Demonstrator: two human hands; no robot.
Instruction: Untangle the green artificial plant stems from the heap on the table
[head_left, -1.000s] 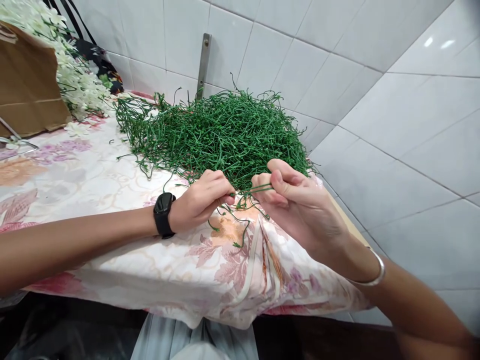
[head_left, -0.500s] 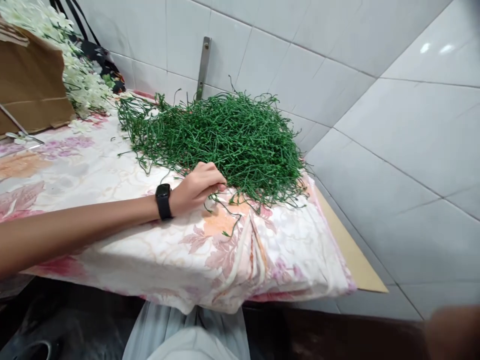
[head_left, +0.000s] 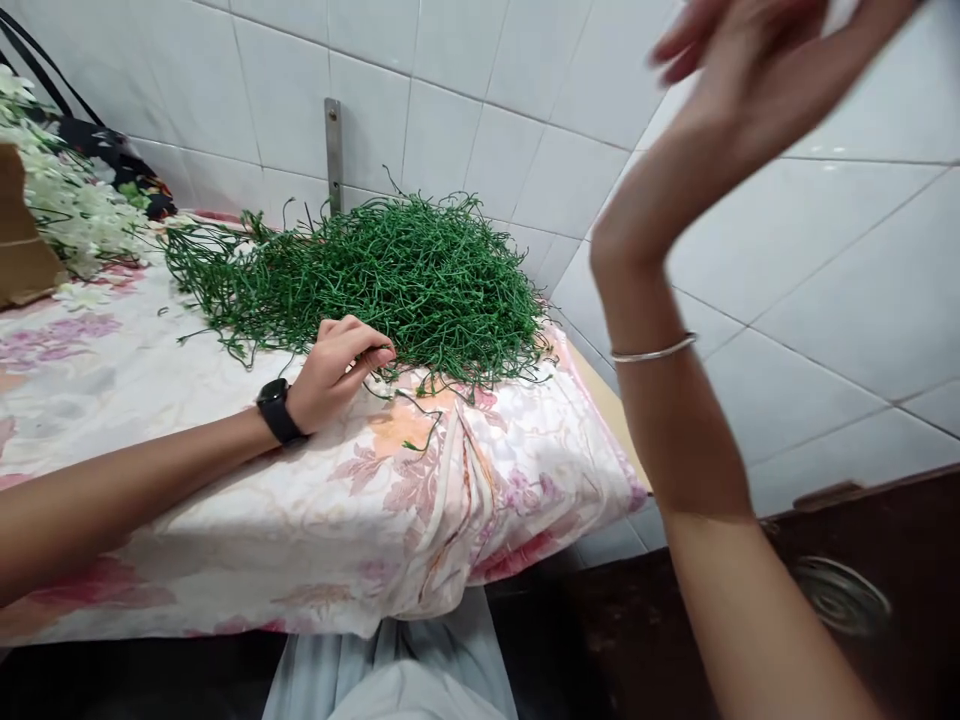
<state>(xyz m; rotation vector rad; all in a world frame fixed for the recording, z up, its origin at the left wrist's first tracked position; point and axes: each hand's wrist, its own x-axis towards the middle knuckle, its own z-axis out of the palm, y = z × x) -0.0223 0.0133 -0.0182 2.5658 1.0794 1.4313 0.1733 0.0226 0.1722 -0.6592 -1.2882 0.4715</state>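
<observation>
A large tangled heap of thin green artificial stems (head_left: 420, 280) lies on a floral cloth (head_left: 247, 540). At its front edge, my left hand (head_left: 337, 365), with a black watch on the wrist, rests on the cloth. Its fingers are curled into a pinch, and a thin green stem comes out from under them. A loose stem (head_left: 431, 430) lies just right of that hand. High at the upper right, well away from the heap, my right hand (head_left: 742, 100) is raised with its fingers apart. It is blurred and partly cut off by the top edge; nothing shows in it.
White artificial flowers (head_left: 94, 215) and a cardboard box (head_left: 22, 240) stand at the left. Behind the heap, a metal bracket (head_left: 334, 150) is fixed to the tiled wall (head_left: 442, 110). A dark surface with a round metal object (head_left: 840, 595) is at lower right.
My right hand has swung up from the lower right corner into the upper right. The view has turned rightward; my left hand keeps its place at the heap's front edge.
</observation>
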